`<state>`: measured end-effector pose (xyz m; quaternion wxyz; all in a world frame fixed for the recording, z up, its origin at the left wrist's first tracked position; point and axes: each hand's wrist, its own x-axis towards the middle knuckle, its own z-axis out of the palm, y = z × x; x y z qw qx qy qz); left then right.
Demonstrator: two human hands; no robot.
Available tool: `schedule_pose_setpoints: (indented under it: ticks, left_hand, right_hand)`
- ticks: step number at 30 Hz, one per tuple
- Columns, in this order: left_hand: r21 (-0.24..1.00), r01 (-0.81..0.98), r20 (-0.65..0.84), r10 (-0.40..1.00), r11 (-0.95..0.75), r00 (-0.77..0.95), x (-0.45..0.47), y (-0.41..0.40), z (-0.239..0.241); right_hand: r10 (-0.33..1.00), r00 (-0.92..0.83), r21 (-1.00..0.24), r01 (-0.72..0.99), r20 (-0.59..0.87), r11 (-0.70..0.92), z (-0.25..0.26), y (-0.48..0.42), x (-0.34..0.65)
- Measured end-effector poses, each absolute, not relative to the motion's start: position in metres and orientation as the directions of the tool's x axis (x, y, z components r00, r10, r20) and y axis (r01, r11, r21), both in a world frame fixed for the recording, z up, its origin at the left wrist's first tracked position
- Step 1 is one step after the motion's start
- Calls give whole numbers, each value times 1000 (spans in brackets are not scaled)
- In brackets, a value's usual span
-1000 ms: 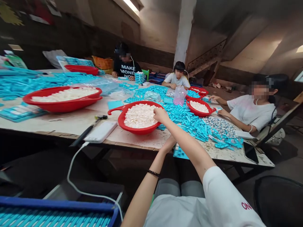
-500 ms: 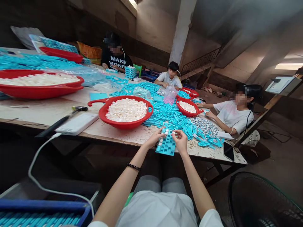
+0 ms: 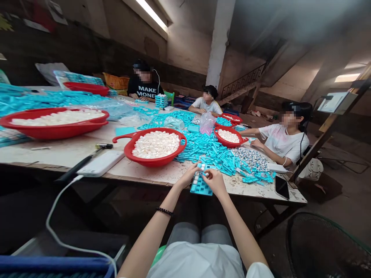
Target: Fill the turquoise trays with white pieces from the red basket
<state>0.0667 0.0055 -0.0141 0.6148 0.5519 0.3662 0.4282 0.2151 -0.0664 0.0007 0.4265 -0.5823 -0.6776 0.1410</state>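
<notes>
A light-blue tray with rows of square pockets (image 3: 199, 189) lies at the table's front edge above my lap. My left hand (image 3: 188, 176) grips its left side, fingers closed along the edge. White block-like pieces (image 3: 196, 179) fill pockets in the left and upper part of the tray, while lower and right pockets look vacant. My right hand (image 3: 216, 183) is over the tray's right side, thumb and fingertips pinched around a small white piece (image 3: 206, 173) at the pockets. The fingers partly hide this piece.
A red basket (image 3: 149, 162) of white pieces stands just beyond my hands, left of a heap of blue plastic parts (image 3: 199, 148). A hammer (image 3: 84, 162), white power bank (image 3: 101, 163) and phone (image 3: 281, 187) lie near the edge. Co-workers sit across and to the right.
My right hand has moved left and down across the tray with the white piece in its fingertips. My left hand keeps its hold. The camera view has shifted slightly.
</notes>
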Motion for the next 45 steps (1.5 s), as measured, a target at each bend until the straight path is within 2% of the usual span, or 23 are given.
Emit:
schedule_pose_setpoints:
  ticks: [10, 14, 19, 26, 35, 38, 41, 45]
  left_hand:
    - [984, -174, 29, 929, 38, 369, 67, 7, -16]
    - [984, -169, 14, 920, 57, 391, 66, 7, -18]
    - [985, -154, -7, 916, 75, 401, 65, 8, -20]
    - [984, -152, -25, 907, 97, 421, 65, 13, -24]
    - [980, -177, -16, 914, 96, 406, 66, 17, -29]
    - [979, -185, -5, 917, 86, 400, 66, 14, -27]
    - [979, -193, 12, 912, 74, 410, 65, 12, -25]
    - [977, -196, 12, 902, 81, 431, 65, 11, -24]
  right_hand:
    - [907, -106, -500, 805, 407, 319, 12, -60, 211]
    - [911, -183, -357, 877, 370, 321, 29, -61, 211]
    - [944, -213, -184, 947, 251, 262, 45, -62, 205]
    - [958, -199, -107, 969, 208, 224, 47, -61, 198]
    - [936, -194, -193, 947, 293, 257, 36, -58, 201]
    - [912, -180, -305, 903, 368, 301, 31, -59, 210]
    - [891, -95, -480, 814, 444, 326, 25, -63, 224]
    - [886, -3, -654, 673, 464, 345, 16, -71, 240]
